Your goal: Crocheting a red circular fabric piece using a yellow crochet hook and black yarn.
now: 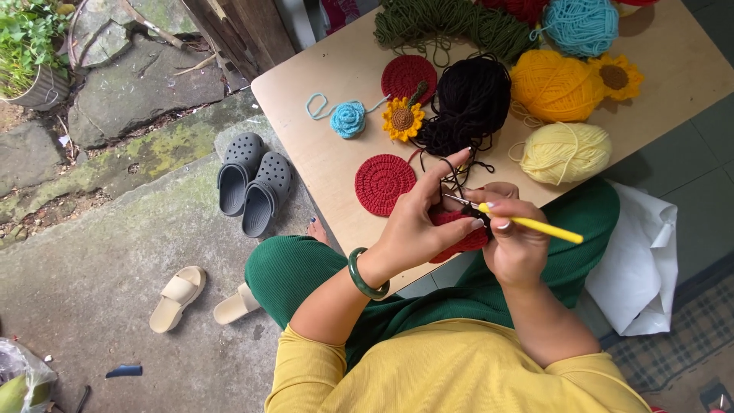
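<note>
Gripping red crochet piece point(459, 233): left hand point(417, 226) | right hand point(508, 237) pinching yellow hook point(535, 226) | black yarn point(470, 103) just beyond

Yellow short-sleeved top point(459, 367); green ribbed trousers point(290, 275); green bangle point(365, 277)

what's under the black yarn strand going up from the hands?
The strand runs over bare tan tabletop, beside the flat red crocheted disc, up to the loose black yarn pile. Its lower end is hidden behind the left hand fingers.
</note>
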